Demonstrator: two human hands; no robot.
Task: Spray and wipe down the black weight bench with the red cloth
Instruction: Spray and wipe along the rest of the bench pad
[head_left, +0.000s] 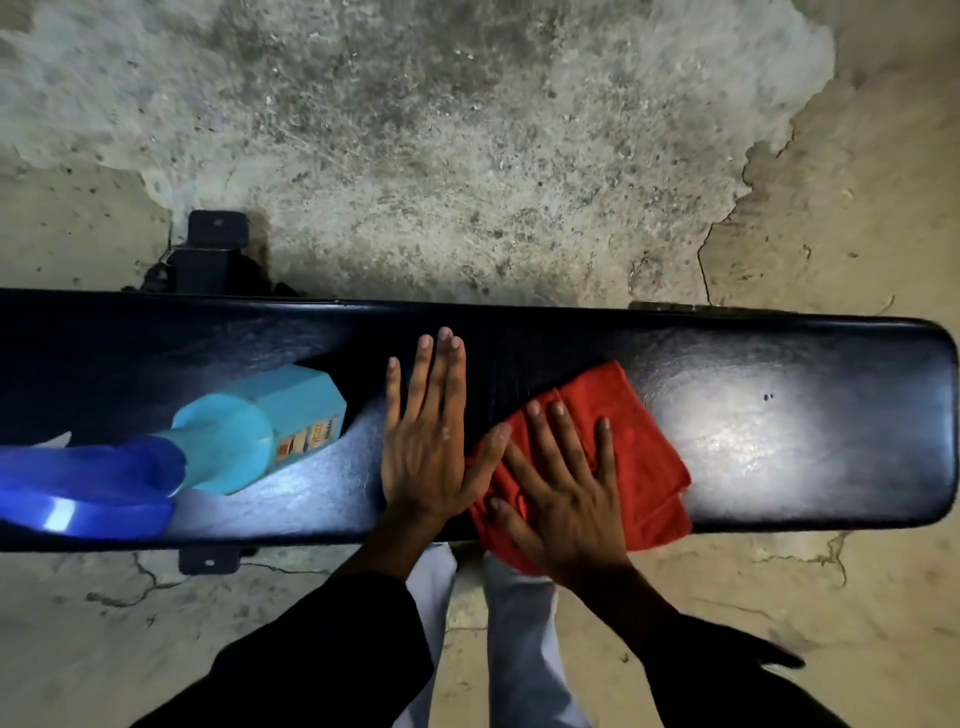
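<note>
Both hands flat: right hand (563, 499) presses red cloth (639, 457), left hand (431, 447) beside it (thumb perhaps touching) on bench (779, 431).

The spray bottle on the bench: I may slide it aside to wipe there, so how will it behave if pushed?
The spray bottle stands on the bench and looks tall and top-heavy, so it may tip. The glossy padding probably lets it slide easily. Its flat-sided base should not roll.

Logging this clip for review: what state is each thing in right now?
Black padded weight bench: glossy under the light, partly covered.
Folded red cloth: flat on the bench, overhanging its near edge.
Blue plastic spray bottle: standing on the bench, untouched.
Left hand: flat on the bench.
Right hand: pressing the cloth.
</note>
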